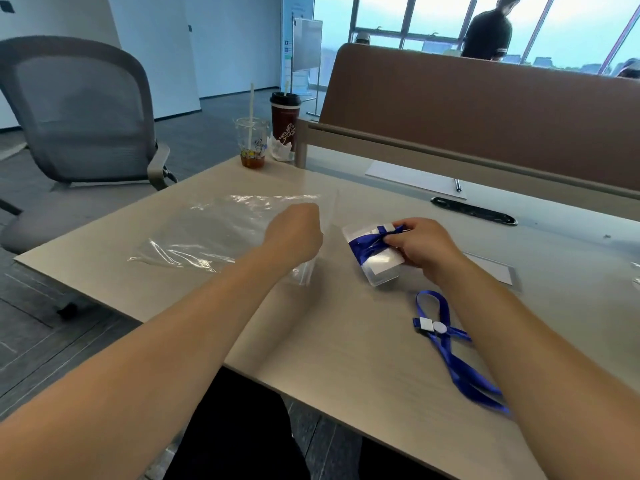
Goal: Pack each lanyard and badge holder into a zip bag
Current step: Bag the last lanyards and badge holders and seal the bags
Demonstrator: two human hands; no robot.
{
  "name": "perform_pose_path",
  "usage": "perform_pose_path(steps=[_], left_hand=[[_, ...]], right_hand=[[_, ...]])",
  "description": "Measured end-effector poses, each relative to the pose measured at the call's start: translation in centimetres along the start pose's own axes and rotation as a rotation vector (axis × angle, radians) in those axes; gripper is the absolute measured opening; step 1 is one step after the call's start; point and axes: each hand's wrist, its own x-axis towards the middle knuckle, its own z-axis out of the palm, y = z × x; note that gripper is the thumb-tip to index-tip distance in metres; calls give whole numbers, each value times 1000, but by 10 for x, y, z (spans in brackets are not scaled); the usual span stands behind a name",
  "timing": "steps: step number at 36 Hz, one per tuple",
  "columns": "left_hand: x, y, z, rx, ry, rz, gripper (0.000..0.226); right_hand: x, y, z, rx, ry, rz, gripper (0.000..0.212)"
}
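My left hand (294,233) is curled closed on the near right edge of the zip bag (214,230), which lies flat and crinkled on the table (346,358) out at ten o'clock from me. The fingers themselves are hidden behind my knuckles, but a strip of film lifts from the fist, so I judge it has the bag's mouth. My right hand (422,247), at one o'clock, pinches the blue lanyard (367,242) where it is wound round the clear badge holder (381,265), and the bundle hangs tilted just above the table.

The holder should be light and fairly stiff, with slick plastic faces, so the wrapped ribbon is the surer place to grip. The ribbon is soft and will likely loosen if I let go. The bag is thin, floppy and clingy — I'd keep one lip pinched so the mouth gapes. A second lanyard (450,344) lies loose at five o'clock from my right hand.
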Motion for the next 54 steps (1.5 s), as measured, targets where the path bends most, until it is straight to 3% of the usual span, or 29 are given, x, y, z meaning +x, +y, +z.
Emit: perform_pose_path(steps=[6,12,23,41,54], left_hand=[[-4,17,11,-19,-63,77,19],[-9,33,23,-50,-98,110,11],[-8,44,50,-53,-106,116,8],[-8,55,59,-125,-96,172,10],[-11,62,53,-338,-90,227,10]], right_hand=[[-9,1,-20,62,24,21,41],[-18,11,-40,75,50,24,24],[-20,29,-69,78,110,55,30],[-23,35,-48,-72,-38,135,12],[-12,37,-45,151,46,215,12]])
